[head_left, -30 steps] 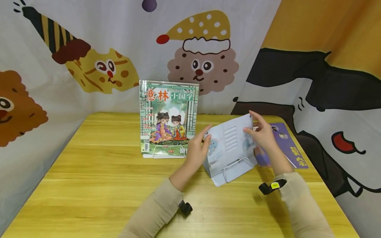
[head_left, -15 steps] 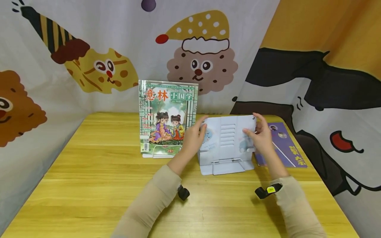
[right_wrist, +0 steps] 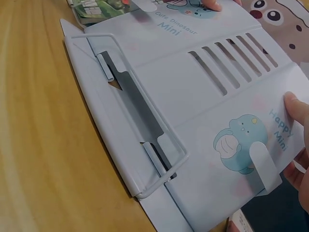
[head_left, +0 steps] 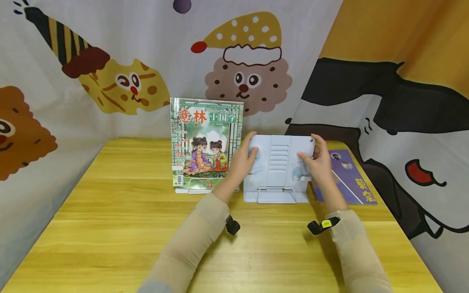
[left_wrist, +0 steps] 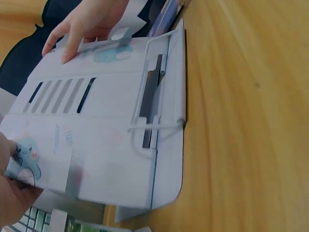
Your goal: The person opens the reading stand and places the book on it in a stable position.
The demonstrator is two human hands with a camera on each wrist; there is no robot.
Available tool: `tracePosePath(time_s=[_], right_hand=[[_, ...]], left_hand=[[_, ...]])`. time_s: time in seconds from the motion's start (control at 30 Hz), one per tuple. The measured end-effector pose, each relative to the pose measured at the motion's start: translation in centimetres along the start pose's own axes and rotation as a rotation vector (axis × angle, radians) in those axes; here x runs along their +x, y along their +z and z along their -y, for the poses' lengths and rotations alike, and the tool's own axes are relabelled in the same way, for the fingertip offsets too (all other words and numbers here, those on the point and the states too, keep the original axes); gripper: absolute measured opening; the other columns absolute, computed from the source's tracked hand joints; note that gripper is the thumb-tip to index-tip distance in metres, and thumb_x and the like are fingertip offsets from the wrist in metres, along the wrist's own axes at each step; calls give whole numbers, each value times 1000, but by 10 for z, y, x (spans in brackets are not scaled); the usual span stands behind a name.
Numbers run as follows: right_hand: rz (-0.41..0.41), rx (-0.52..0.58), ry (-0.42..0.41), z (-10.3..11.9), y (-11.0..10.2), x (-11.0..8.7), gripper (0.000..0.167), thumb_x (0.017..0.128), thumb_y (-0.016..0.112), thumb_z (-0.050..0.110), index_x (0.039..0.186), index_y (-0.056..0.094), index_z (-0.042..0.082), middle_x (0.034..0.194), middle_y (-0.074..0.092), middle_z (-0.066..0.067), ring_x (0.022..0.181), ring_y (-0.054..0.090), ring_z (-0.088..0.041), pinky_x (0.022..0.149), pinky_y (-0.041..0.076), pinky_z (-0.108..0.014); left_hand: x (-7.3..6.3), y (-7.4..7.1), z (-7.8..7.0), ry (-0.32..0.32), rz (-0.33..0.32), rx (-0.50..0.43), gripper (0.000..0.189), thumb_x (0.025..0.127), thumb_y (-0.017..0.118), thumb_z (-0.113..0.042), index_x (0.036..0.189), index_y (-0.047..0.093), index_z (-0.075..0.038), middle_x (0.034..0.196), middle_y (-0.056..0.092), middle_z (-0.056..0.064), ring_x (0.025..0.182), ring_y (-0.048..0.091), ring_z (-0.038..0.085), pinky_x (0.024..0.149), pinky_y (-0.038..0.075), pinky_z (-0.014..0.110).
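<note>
A white book stand (head_left: 261, 162) with slots, a wire page holder and blue cartoon prints stands on the table between the two hands. My left hand (head_left: 240, 159) pinches its upper left edge, thumb on the front and fingers behind. On the upper right edge my right hand (head_left: 319, 160) grips the same way. The right wrist view shows the stand's wire holder (right_wrist: 169, 166) folded out over its bottom ledge. In the left wrist view the ledge (left_wrist: 171, 159) lies along the tabletop. A green illustrated magazine (head_left: 207, 142) rests upright on another stand, just left of my left hand.
A purple book (head_left: 353, 179) lies flat at the right, partly behind my right hand. The wooden table (head_left: 110, 228) reaches back to a curtain (head_left: 146, 32) with cartoon prints. Small black cameras sit on both wrists.
The white book stand has turned from an angle to face forward and moved back and slightly left, beside the magazine. Both hands have kept hold of it throughout.
</note>
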State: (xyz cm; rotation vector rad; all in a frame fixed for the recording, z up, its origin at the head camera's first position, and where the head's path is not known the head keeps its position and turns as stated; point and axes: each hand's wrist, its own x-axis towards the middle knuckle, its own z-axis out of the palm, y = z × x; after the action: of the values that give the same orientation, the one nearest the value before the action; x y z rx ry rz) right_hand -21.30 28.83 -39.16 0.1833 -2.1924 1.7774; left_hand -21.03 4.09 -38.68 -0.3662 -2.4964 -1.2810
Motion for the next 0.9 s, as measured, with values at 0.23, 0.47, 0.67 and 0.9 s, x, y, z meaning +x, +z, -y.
tracePosePath(time_s=[0.23, 0.47, 0.67, 0.9], right_hand=[[7, 20, 16, -5, 2, 13, 68, 84, 69, -6, 142, 38, 10, 94, 61, -7, 74, 59, -10, 61, 50, -19], [31, 35, -11, -12, 6, 28, 68, 84, 69, -7, 141, 35, 4, 85, 61, -3, 69, 59, -8, 59, 49, -18], [55, 52, 27, -31, 6, 38, 72, 84, 70, -4, 144, 33, 10, 96, 64, -8, 76, 61, -8, 63, 50, -20], [92, -208, -1, -31, -4, 28, 76, 90, 69, 18, 152, 26, 30, 124, 53, -21, 99, 54, -23, 75, 46, -27]], left_hand=[[15, 15, 3, -31, -50, -6, 52, 99, 53, -11, 147, 34, -19, 56, 42, 5, 43, 37, 15, 44, 38, 28], [24, 16, 6, -42, -92, -2, 52, 98, 53, -8, 146, 35, -18, 60, 45, 5, 48, 41, 18, 48, 40, 30], [26, 17, 7, -71, -86, -15, 55, 98, 54, -9, 147, 33, -19, 75, 57, 12, 53, 47, 23, 54, 46, 34], [20, 12, -4, -129, 20, -30, 71, 96, 58, -18, 154, 17, -18, 146, 38, 18, 117, 51, 34, 96, 44, 43]])
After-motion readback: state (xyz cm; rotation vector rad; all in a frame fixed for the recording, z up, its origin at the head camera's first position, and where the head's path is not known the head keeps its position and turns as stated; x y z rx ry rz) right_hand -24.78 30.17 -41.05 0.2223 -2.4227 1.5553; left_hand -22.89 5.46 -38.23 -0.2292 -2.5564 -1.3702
